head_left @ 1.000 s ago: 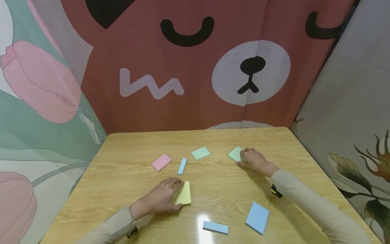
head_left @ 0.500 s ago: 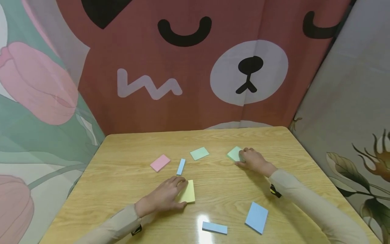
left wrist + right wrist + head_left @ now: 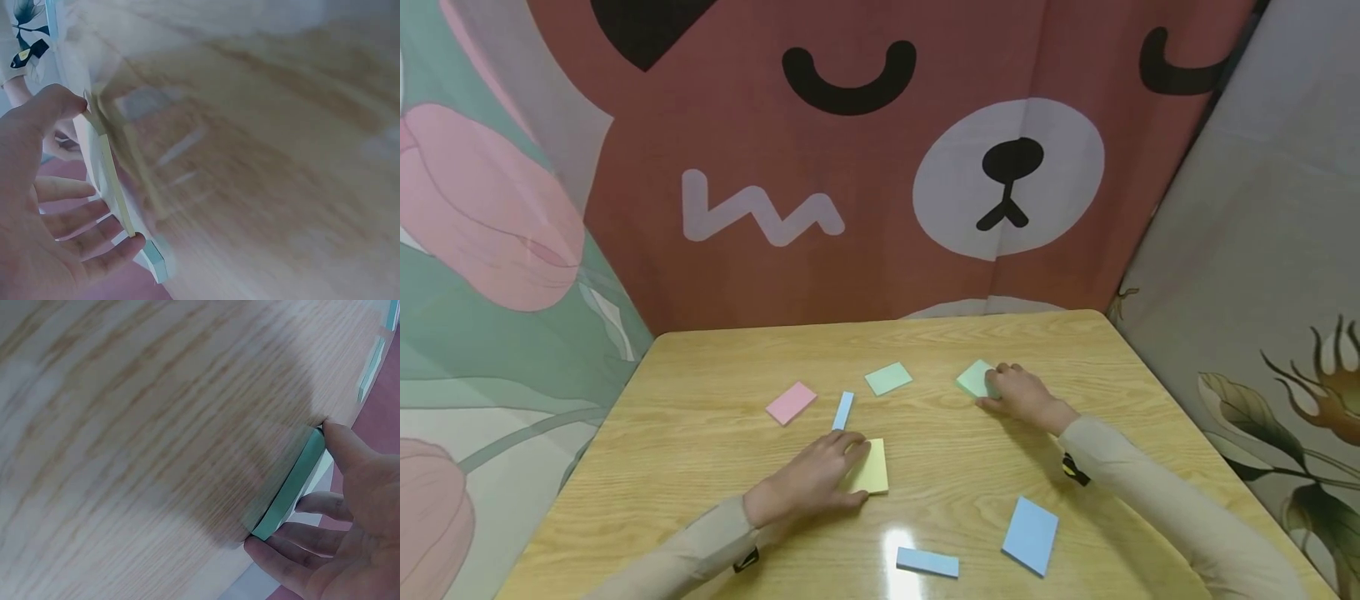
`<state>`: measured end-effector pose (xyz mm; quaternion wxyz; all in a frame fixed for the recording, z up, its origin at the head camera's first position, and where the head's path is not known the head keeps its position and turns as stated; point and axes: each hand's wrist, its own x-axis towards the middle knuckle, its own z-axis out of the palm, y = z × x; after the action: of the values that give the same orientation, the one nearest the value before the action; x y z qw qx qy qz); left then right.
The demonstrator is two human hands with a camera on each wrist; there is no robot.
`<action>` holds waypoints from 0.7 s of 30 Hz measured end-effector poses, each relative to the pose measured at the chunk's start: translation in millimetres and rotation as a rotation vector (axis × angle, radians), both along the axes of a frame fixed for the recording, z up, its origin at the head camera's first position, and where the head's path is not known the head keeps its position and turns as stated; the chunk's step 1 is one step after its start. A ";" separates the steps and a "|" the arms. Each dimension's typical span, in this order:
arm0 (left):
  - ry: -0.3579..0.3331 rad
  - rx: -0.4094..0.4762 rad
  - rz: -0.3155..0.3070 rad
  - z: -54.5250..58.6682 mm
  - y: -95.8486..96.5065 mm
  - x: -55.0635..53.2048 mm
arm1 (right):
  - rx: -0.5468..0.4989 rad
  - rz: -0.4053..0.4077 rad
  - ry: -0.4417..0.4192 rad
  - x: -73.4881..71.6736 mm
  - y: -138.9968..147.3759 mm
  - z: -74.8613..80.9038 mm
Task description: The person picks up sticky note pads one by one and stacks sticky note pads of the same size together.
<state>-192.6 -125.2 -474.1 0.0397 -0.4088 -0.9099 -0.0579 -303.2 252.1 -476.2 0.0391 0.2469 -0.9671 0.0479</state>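
Observation:
My left hand (image 3: 816, 475) grips a yellow sticky-note pad (image 3: 872, 467) at the middle of the table, thumb on its near edge and fingers along the far one. In the left wrist view the pad's thin side (image 3: 115, 181) spans from thumb to little finger. Farther back on the right, my right hand (image 3: 1018, 396) holds a pale green sticky-note pad (image 3: 973, 377) by two opposite edges. Its thick green side (image 3: 290, 481) faces the right wrist camera, close over the wood. A narrow blue pad (image 3: 844, 410) lies just beyond the left fingertips.
On the wooden table (image 3: 715, 367) lie a pink pad (image 3: 792, 403) at the left and another green pad (image 3: 888, 378) toward the back. Nearer the front are a blue strip pad (image 3: 927, 562) and a larger blue pad (image 3: 1030, 536). Printed curtains hang behind the table.
My left hand has slid the yellow pad to the right and slightly away from me. The right hand keeps its hold on the green pad in place. The head view has turned slightly.

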 end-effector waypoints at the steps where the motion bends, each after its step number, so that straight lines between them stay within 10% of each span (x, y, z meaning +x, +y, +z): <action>1: 0.003 0.001 -0.003 -0.3 0.7 -0.5 | 0.001 -0.001 -0.002 -0.1 -0.3 0.2; 21: -0.032 -0.051 0.022 -5.5 4.6 -3.5 | 0.002 0.000 -0.016 -0.4 0.0 3.0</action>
<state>-196.1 -120.6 -479.6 0.0155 -0.3985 -0.9161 -0.0409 -303.6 252.1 -473.2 0.0312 0.2467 -0.9673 0.0489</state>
